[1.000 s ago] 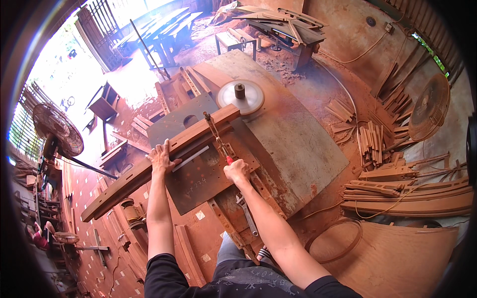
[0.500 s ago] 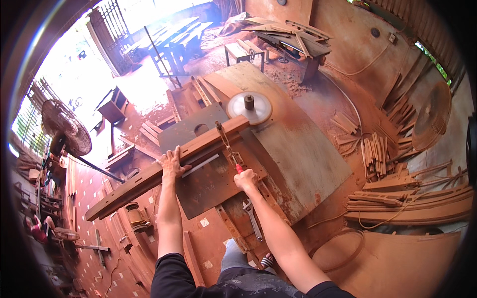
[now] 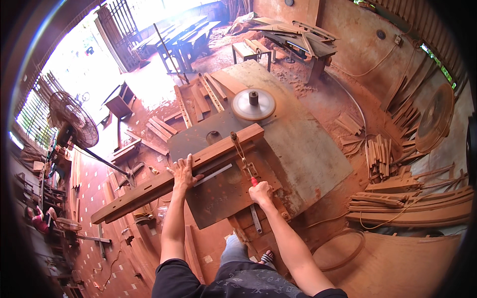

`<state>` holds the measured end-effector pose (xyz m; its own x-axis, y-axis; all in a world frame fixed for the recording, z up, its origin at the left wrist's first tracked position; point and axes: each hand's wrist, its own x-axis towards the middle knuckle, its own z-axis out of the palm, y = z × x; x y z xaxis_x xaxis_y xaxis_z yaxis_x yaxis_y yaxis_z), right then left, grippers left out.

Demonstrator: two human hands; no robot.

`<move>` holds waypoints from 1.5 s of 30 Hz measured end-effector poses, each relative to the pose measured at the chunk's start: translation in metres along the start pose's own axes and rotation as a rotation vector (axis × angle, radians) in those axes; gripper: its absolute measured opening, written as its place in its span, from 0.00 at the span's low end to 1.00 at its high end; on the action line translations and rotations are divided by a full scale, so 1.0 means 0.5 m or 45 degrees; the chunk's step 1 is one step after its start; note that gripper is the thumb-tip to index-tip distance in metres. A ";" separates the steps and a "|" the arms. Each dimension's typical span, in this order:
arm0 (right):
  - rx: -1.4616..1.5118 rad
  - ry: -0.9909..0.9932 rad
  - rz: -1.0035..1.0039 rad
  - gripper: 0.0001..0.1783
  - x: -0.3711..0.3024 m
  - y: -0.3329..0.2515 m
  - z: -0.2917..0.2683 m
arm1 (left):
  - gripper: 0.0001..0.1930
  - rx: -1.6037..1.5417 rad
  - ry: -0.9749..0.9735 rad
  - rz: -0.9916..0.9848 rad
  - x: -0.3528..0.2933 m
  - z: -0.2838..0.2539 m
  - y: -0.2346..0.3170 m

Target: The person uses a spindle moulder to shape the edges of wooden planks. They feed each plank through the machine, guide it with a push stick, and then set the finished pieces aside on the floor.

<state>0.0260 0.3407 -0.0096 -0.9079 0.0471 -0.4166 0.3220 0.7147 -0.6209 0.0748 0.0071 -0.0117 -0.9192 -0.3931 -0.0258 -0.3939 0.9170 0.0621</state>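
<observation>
Long reddish-brown wooden beam [image 3: 198, 166], lying slantwise across the grey metal tabletop [image 3: 308, 154] of a woodworking machine, near end jutting well past the tabletop's left edge over the floor, far end stopping just short of the round flat metal disc [image 3: 253, 104] with its upright spindle. Left hand [image 3: 183, 172] spread flat on top of the beam about midway along, fingers apart and pressing down, not wrapped round it. Right hand [image 3: 260, 192] just beside the beam on the near side, closed around the red-tipped handle [image 3: 254, 182] of a hinged metal clamp lever [image 3: 242, 154] that reaches up and across the beam. Thin bright steel strip [image 3: 212, 175] lying on the tabletop between the two hands, close along the beam's near edge. Beyond the tabletop, loose short wooden boards [image 3: 198, 97] scattered on a lower surface. At right, stacks of curved wooden pieces [image 3: 412, 201] on the red dusty floor [image 3: 348, 94]. At left, black standing fan [image 3: 73, 119] near the bright doorway. Below, own foot in a striped sandal [image 3: 267, 258] beside the machine base.
</observation>
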 end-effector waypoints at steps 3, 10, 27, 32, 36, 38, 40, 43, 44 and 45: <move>-0.009 -0.012 -0.066 0.17 0.015 0.012 0.005 | 0.63 -0.007 -0.019 -0.007 0.009 -0.005 0.011; 0.035 -0.013 -0.051 0.20 0.073 -0.041 0.038 | 0.63 0.010 -0.005 -0.029 0.083 -0.008 -0.010; 0.052 -0.074 0.024 0.20 0.130 -0.113 0.072 | 0.61 0.032 -0.051 -0.051 0.162 -0.013 -0.048; 0.098 -0.092 0.047 0.19 0.139 -0.117 0.072 | 0.62 0.057 -0.061 -0.037 0.177 -0.009 -0.047; 0.083 -0.062 0.064 0.14 0.145 -0.115 0.078 | 0.63 0.031 -0.092 -0.068 0.188 -0.005 -0.039; 0.086 -0.053 0.073 0.11 0.123 -0.133 0.063 | 0.64 0.092 -0.104 -0.084 0.185 -0.002 -0.053; 0.123 -0.085 0.069 0.13 0.122 -0.134 0.061 | 0.64 0.114 -0.129 -0.103 0.185 -0.003 -0.051; 0.099 -0.089 0.085 0.13 0.129 -0.136 0.058 | 0.64 0.102 -0.133 -0.098 0.190 -0.010 -0.043; 0.077 -0.086 0.091 0.12 0.131 -0.138 0.058 | 0.63 0.091 -0.124 -0.093 0.190 -0.011 -0.041; 0.074 -0.080 0.079 0.12 0.131 -0.138 0.058 | 0.63 0.099 -0.123 -0.091 0.190 -0.012 -0.040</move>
<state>-0.0478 0.2743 -0.0132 -0.8677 0.0446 -0.4951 0.3936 0.6700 -0.6294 -0.0049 -0.0488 -0.0096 -0.8830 -0.4528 -0.1235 -0.4539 0.8908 -0.0209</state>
